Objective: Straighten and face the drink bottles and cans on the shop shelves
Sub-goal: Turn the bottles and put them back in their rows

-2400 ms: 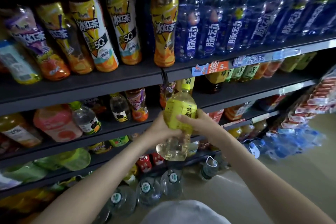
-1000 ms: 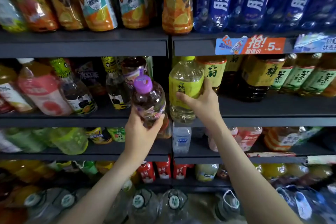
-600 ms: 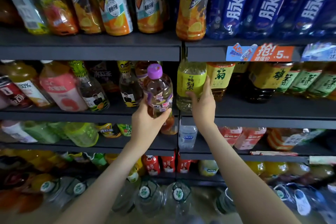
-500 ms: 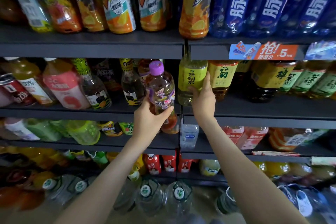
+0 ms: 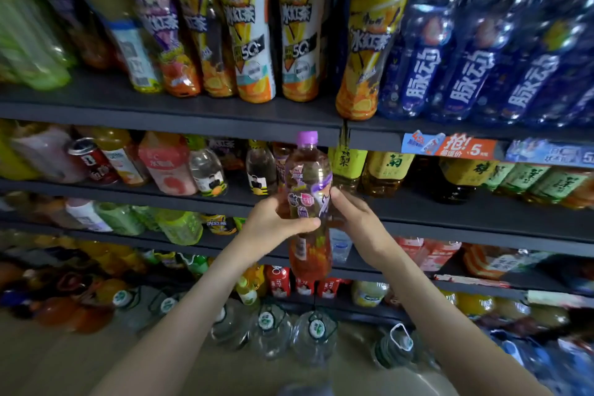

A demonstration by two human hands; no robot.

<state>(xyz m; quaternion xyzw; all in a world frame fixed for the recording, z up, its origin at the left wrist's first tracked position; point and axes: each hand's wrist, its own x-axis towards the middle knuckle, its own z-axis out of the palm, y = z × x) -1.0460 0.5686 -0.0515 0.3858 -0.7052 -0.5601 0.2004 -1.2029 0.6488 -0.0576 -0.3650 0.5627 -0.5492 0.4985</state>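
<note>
While gripped, slim plastic bottle (image 5: 308, 199).

bare shelf ledge (image 5: 456, 219) before tea bottles (image 5: 389, 170)

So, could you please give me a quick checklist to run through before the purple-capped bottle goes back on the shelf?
1. Grip: left hand and right hand both on the purple-capped bottle: ok.
2. Bottle upright: ok.
3. Cap on: ok.
4. Label facing outward: cannot tell, blurred.
5. Free slot on the second shelf, left of the yellow-label bottle: cannot tell, bottle hides it.
6. Neighbours standing: not ok, several lean.
</note>
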